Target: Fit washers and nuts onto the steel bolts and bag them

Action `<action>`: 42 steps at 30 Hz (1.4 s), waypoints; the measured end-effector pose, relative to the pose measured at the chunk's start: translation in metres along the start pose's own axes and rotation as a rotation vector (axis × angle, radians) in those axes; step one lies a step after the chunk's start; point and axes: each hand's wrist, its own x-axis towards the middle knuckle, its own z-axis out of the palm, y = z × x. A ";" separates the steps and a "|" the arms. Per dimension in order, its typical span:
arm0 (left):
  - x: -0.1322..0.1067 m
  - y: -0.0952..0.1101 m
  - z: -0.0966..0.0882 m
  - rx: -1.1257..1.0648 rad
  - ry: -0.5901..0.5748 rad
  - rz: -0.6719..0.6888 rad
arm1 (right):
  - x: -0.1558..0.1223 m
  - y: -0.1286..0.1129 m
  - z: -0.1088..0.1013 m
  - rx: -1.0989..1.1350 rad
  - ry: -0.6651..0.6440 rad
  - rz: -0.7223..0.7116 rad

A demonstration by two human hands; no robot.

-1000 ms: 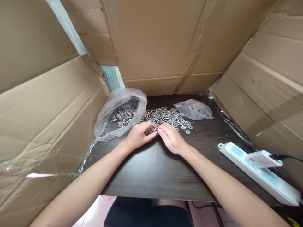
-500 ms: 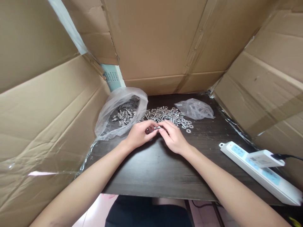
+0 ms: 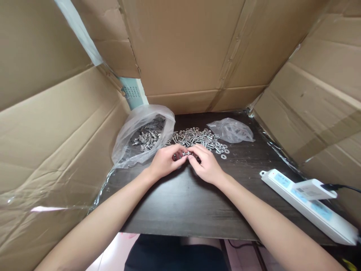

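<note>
Between my fingertips, just above the front of the pile, is a small shiny bolt [image 3: 185, 153] with what looks like a nut or washer on it. My left hand [image 3: 168, 160] grips its left end between thumb and fingers. Pinching at the right end is my right hand [image 3: 205, 162], with thumb and forefinger close around it. Another small metal piece shows dimly inside the curl of my left fingers. Right behind both hands lies a loose pile of bolts, nuts and washers [image 3: 202, 138] on the dark table [image 3: 180, 209].
A clear plastic bag [image 3: 120, 152] stands open at the left with many metal fasteners in it. Behind the pile's right side lies a crumpled plastic bag [image 3: 232, 130]. A white power strip [image 3: 335, 226] with a plugged-in adapter [image 3: 313, 189] is at the right. Cardboard walls [image 3: 186, 49] surround the table.
My right fingertips have shifted slightly on the bolt's right end, showing a little more of it. My left hand keeps its grip. The whole view has moved very slightly.
</note>
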 end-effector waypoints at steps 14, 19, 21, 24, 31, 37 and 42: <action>-0.001 0.000 0.000 -0.017 0.000 0.009 | 0.000 0.000 0.000 0.000 -0.008 -0.006; 0.001 0.000 0.000 -0.029 0.010 0.019 | -0.001 0.002 0.001 0.013 0.000 -0.009; 0.001 0.000 0.000 -0.033 0.010 0.025 | 0.000 0.002 0.002 0.010 0.003 -0.011; 0.001 0.000 0.000 -0.035 0.015 0.034 | 0.001 0.003 0.002 -0.002 0.004 -0.027; 0.000 0.000 0.000 -0.036 0.015 0.048 | 0.001 0.002 0.001 -0.005 -0.002 -0.015; 0.001 0.000 0.000 -0.040 0.032 0.040 | 0.000 -0.002 -0.001 0.031 0.024 0.001; 0.001 0.001 0.000 -0.034 0.031 0.058 | 0.000 0.000 0.000 0.032 0.026 -0.004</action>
